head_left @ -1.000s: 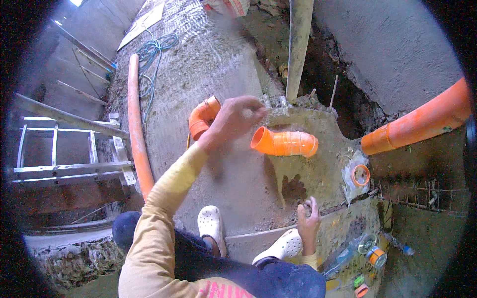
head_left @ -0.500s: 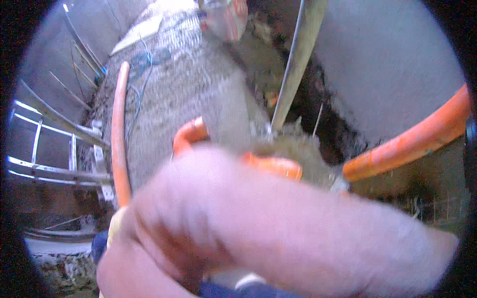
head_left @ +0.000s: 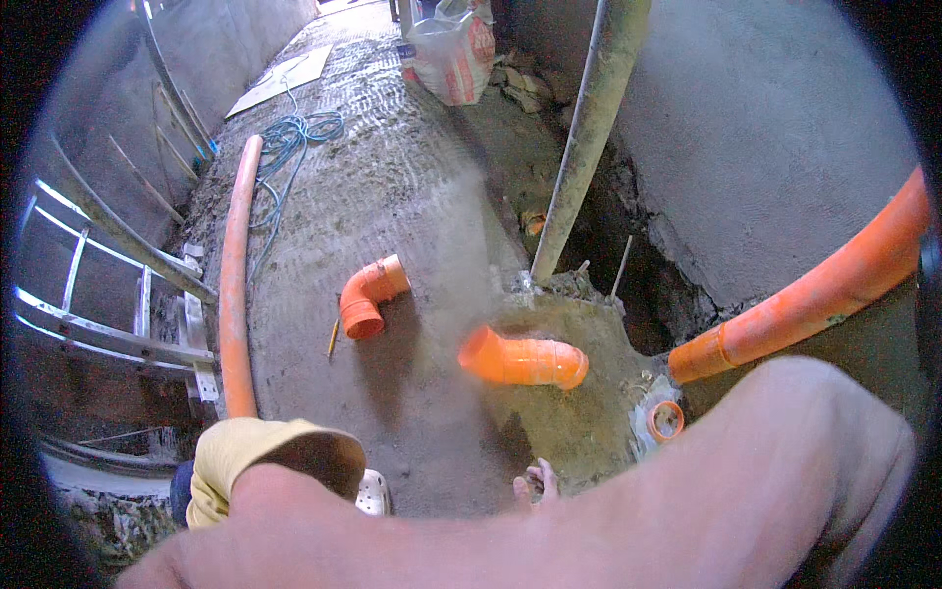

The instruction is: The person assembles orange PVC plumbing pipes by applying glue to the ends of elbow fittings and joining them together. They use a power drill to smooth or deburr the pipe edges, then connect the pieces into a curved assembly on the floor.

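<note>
Beyond the bare skin across the lower picture shows a small part of what appears to be my right hand [head_left: 537, 481]. Its fingers are loosely bent and apart, with nothing visible between them; the wrist is hidden. Nearest to it, an orange pipe fitting [head_left: 535, 361] with an angled end lies on damp ground. Further left, an orange pipe elbow [head_left: 371, 294] rests beside a yellow pencil [head_left: 333, 337]. Close on the right, a round orange pipe opening [head_left: 665, 421] is set in the ground. My left hand is out of sight.
A long orange pipe [head_left: 236, 285] lies at left near a metal ladder [head_left: 128, 319]. Another orange pipe [head_left: 805, 294] slopes up at right. A grey post [head_left: 594, 137] stands beside a trench [head_left: 643, 255]. Blue cable [head_left: 289, 137] and a white sack [head_left: 451, 59] lie further off.
The bare limb that covered the middle has moved down and right, uncovering the elbow, the pencil, the angled fitting and the round pipe opening. Fingers now show near the bottom centre.
</note>
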{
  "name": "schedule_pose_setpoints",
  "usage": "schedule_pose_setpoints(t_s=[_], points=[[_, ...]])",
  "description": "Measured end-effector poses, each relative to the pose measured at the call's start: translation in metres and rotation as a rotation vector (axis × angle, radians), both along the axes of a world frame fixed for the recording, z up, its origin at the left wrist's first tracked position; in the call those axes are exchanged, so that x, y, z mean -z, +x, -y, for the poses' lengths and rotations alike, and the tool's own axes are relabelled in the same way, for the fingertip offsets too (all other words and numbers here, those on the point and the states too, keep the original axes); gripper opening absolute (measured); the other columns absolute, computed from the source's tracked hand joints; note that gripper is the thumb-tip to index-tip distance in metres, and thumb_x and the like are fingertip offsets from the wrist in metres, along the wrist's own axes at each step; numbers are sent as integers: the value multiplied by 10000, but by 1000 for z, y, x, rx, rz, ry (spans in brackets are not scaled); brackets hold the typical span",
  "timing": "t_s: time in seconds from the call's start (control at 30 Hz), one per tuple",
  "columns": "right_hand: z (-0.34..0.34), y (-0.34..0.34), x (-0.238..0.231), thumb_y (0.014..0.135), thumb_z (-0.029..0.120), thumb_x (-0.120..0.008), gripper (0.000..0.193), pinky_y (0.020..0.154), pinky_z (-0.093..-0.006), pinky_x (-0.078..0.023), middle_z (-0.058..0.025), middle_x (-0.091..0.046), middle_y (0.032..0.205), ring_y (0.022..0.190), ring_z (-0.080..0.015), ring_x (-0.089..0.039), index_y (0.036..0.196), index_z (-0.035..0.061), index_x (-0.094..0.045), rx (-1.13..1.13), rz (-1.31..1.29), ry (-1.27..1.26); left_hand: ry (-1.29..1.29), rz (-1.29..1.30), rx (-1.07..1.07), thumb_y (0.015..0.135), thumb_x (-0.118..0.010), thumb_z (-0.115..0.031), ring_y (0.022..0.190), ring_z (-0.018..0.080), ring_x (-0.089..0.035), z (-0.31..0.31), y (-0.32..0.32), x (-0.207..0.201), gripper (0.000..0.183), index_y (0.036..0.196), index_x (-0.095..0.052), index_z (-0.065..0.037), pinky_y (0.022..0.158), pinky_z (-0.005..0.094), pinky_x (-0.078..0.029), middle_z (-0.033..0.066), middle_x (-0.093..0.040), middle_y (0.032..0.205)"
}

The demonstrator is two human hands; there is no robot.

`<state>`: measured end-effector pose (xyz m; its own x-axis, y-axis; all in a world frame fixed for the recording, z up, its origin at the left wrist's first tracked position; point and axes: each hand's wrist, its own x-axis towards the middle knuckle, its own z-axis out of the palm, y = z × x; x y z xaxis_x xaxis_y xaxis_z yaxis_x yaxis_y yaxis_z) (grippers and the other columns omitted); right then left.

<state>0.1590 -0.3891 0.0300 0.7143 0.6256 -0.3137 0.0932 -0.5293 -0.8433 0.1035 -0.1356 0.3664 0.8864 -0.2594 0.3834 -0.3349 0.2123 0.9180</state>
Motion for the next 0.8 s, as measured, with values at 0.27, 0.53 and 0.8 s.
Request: schedule_pose_setpoints(t_s=[0.27,0.53,0.8], points=[[-3,4,0,919,450,-730,742,1037,-464,-483,-210,-665,1291,1201,-358,-633,1459,-4,-502,-15,16,72,-5,-27,41,959,-652,-164,892,192,-699,-1,-6,-7,308,1174,-632,56,815,327,-559,103,-707,990],[-8,3,1,923,412,-725,716,1026,-453,-496,-206,-669,1277,1175,-359,-651,1446,-28,-514,-42,42,2,9,-47,94,970,-642,-188,912,190,-699,2,-11,-30,356,1222,-612,62,841,326,-563,98,-707,1024],[-13,3,-2,976,296,-698,582,936,-400,-534,-195,-694,1168,1030,-281,-679,1431,-21,-523,-57,99,81,282,-362,-422,998,-641,-288,915,152,-675,-154,-8,78,376,1224,-635,12,870,324,-556,50,-703,1017]])
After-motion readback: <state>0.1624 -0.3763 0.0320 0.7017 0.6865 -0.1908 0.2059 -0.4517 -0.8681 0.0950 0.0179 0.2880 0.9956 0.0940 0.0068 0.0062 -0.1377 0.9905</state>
